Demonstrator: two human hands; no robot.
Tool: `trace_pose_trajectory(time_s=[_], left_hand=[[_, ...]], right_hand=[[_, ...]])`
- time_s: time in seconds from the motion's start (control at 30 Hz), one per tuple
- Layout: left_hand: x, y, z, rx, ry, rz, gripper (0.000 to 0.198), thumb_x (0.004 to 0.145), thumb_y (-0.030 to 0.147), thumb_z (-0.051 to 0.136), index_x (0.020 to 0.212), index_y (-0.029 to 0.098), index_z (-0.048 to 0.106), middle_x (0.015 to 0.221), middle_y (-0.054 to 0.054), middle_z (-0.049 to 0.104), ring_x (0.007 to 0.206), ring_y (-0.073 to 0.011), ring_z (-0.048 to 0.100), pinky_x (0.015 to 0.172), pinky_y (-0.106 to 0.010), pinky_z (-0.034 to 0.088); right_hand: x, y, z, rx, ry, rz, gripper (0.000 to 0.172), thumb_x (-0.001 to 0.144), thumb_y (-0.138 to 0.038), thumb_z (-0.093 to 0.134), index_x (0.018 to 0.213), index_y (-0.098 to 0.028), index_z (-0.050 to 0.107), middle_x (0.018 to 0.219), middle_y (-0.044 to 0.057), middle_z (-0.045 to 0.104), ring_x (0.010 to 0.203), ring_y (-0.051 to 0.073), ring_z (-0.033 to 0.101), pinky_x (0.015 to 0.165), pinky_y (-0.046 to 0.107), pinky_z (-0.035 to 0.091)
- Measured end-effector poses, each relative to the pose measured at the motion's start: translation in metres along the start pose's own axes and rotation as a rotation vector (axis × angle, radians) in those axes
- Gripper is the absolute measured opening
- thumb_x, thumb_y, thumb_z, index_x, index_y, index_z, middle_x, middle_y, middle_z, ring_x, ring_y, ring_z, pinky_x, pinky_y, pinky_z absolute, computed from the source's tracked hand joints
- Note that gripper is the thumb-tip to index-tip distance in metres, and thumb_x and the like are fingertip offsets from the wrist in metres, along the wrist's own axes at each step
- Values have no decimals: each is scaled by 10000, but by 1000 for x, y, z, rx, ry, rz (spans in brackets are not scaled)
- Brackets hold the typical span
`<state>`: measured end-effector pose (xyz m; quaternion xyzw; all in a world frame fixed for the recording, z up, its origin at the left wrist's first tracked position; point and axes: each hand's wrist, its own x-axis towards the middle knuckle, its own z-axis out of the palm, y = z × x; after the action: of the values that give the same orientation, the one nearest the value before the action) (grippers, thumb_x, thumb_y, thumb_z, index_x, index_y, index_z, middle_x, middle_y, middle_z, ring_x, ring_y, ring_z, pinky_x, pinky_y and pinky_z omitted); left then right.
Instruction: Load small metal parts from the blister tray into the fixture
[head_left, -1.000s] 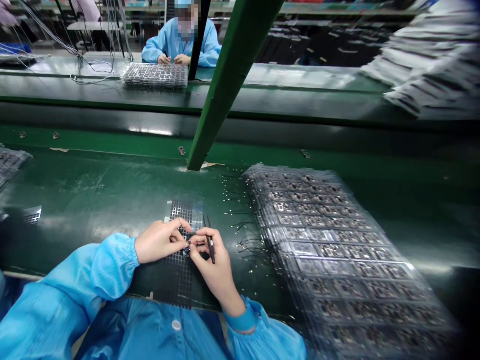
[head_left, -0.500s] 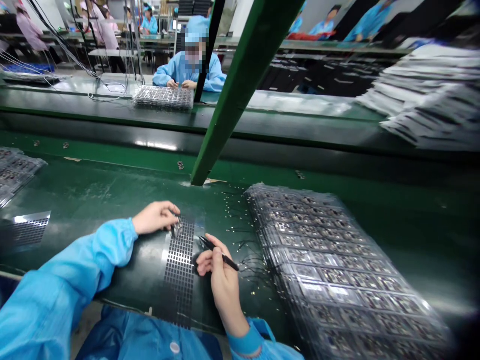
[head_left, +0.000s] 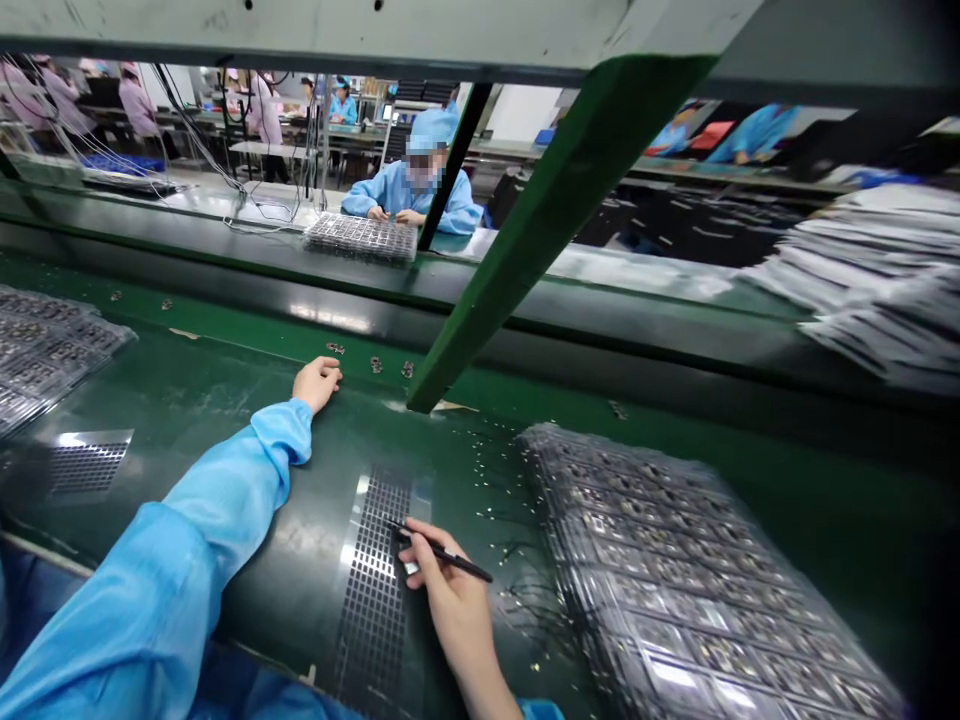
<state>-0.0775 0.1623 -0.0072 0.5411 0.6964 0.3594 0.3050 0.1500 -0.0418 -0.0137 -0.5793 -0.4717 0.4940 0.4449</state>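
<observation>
My left hand [head_left: 317, 384] reaches out to the far green strip, its fingers loosely bent and slightly apart, with nothing visible in them. Small metal parts [head_left: 335, 348] lie just beyond its fingertips, and similar small parts [head_left: 376, 365] sit a little to the right. Black tweezers [head_left: 450, 562] are gripped in my right hand [head_left: 455, 595], their tips over a clear sheet with rows of dark rectangles [head_left: 373, 570]. Whether the tips touch the sheet I cannot tell. A small pale patch shows under the right fingers, too small to make out.
Stacked clear trays of small parts [head_left: 697, 570] stand at right, with thin black wires [head_left: 517, 550] beside them. More trays [head_left: 45, 350] and another patterned sheet [head_left: 90, 462] lie at left. A slanted green post [head_left: 525, 250] rises ahead. A co-worker in blue [head_left: 427, 190] sits opposite.
My left hand has moved from the sheet's top end forward to the far strip, where more small parts now lie. The tweezer tips have come over the sheet. The view has tilted up.
</observation>
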Motion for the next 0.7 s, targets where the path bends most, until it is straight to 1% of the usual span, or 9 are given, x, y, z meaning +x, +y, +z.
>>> trace_pose_trajectory(time_s=[0.07,0.13,0.23,0.3,0.4,0.5,0.6,0.7], left_hand=[[-9,1,5,92,-20,88,213,862,229,517,1038,207,634,941,-21,703,818,-140,658,778,-235,489],[-10,10,12,181,-49,167,191,846,259,548,988,233,672,964,-19,697,903,-169,638,843,-257,464],[2,32,29,287,-104,254,195,832,277,577,984,251,696,1066,-29,666,1012,-202,598,902,-275,432],[14,48,44,337,-129,281,193,829,278,585,977,253,706,1101,-37,651,1050,-215,579,919,-282,422],[29,67,64,381,-141,270,203,815,313,608,968,234,715,1075,-70,657,1042,-247,582,909,-319,433],[37,79,77,394,-124,223,213,741,298,690,922,193,726,1084,-118,652,1058,-301,574,917,-381,431],[41,85,80,366,-91,156,139,699,210,715,828,161,734,1059,-155,661,1094,-332,558,939,-417,415],[46,90,70,280,-46,86,63,685,165,714,736,130,725,977,-185,680,1118,-357,546,929,-420,424]], right_hand=[[8,-3,5,3,-23,-10,550,692,-640,625,918,-143,688,678,64,645,565,162,593,438,238,499],[15,-6,10,5,-34,-24,536,699,-633,617,916,-148,689,673,61,639,576,164,595,435,233,495],[21,-7,15,23,-36,-44,513,702,-620,618,909,-156,690,683,61,641,582,162,593,441,230,494],[23,-7,16,44,-32,-46,501,703,-610,624,907,-156,687,666,55,636,566,156,587,446,232,495],[23,-6,16,84,-30,-45,484,714,-591,627,914,-154,681,647,47,630,535,142,571,447,231,495],[23,-6,16,114,-36,-55,453,734,-567,621,920,-158,678,646,37,617,532,134,565,438,218,487],[23,-8,17,142,-40,-66,436,754,-553,608,939,-165,680,632,20,594,510,120,551,434,212,480],[23,-10,17,185,-43,-57,474,762,-574,589,977,-159,672,616,11,592,483,107,540,436,206,475]])
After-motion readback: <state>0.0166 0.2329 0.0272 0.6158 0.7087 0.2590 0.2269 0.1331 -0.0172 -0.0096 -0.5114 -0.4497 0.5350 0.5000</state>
